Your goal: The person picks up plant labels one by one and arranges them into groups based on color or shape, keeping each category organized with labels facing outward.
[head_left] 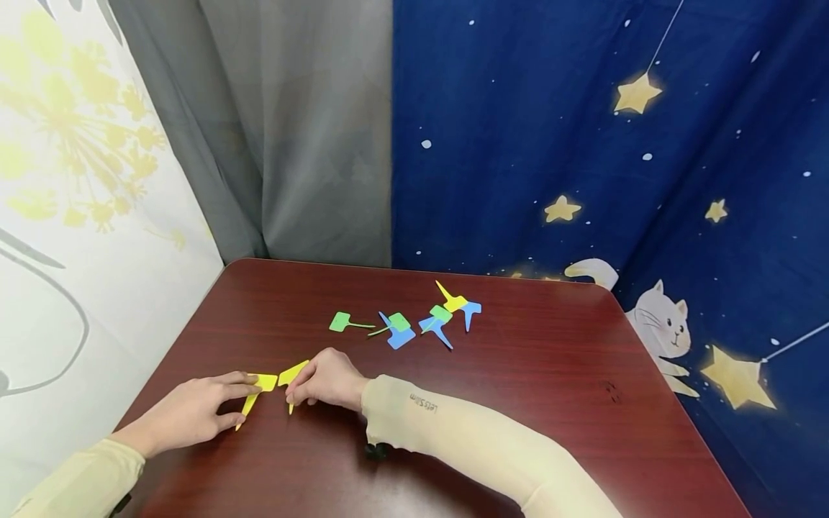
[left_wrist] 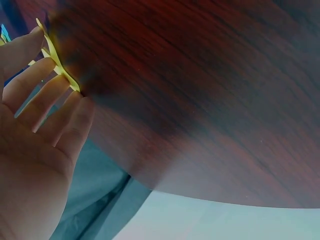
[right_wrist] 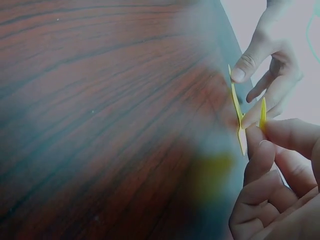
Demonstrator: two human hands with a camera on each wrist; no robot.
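Note:
My right hand (head_left: 329, 381) pinches a yellow T-shaped plant label (head_left: 294, 372) between thumb and fingers, its narrow stem pointing down toward me. Just to its left lies a second yellow plant label (head_left: 264, 382) on the table. The left hand (head_left: 194, 410) rests on this one with fingers extended, fingertips on its wide head and thumb by the pointed stem tip. The two wide heads almost meet in the head view. In the left wrist view, straight fingers line up along the yellow label's edge (left_wrist: 59, 64). The right wrist view shows the pinched stem (right_wrist: 263, 114) standing up.
Beyond the hands, more plant labels form a loose row: a lone green one (head_left: 340, 321), a green one (head_left: 398, 321) over a blue one (head_left: 403, 337), another green-and-blue pair, then a yellow one (head_left: 455, 303) beside a blue one (head_left: 472, 309). Curtains hang behind the dark red table (head_left: 550, 374).

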